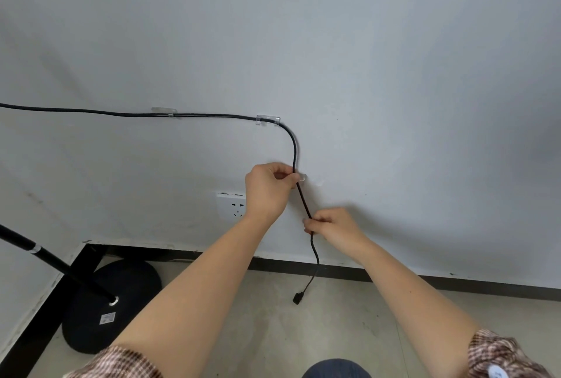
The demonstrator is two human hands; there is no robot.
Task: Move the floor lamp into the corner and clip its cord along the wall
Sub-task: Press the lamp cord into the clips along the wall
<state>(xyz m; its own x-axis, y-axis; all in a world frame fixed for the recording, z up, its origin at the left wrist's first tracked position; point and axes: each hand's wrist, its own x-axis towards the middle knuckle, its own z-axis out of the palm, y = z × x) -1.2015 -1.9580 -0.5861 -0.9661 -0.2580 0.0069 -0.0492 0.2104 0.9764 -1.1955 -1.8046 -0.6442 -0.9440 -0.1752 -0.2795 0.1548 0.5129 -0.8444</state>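
Observation:
The floor lamp's black round base (pixel 127 286) and slanted pole (pixel 45 259) stand in the corner at lower left. Its black cord (pixel 212 116) runs along the white wall through two clear clips (pixel 164 112) (pixel 267 120), then bends downward. My left hand (pixel 268 189) pinches the cord against the wall at a third clear clip (pixel 302 178). Lower down, my right hand (pixel 331 226) grips the same cord. Below it the cord hangs free, ending in a black plug (pixel 299 297) just above the floor.
A white wall socket (pixel 232 206) sits left of my left hand. A black baseboard (pixel 425 280) lines the wall over a beige floor (pixel 334 332). My knee (pixel 335 368) shows at the bottom edge.

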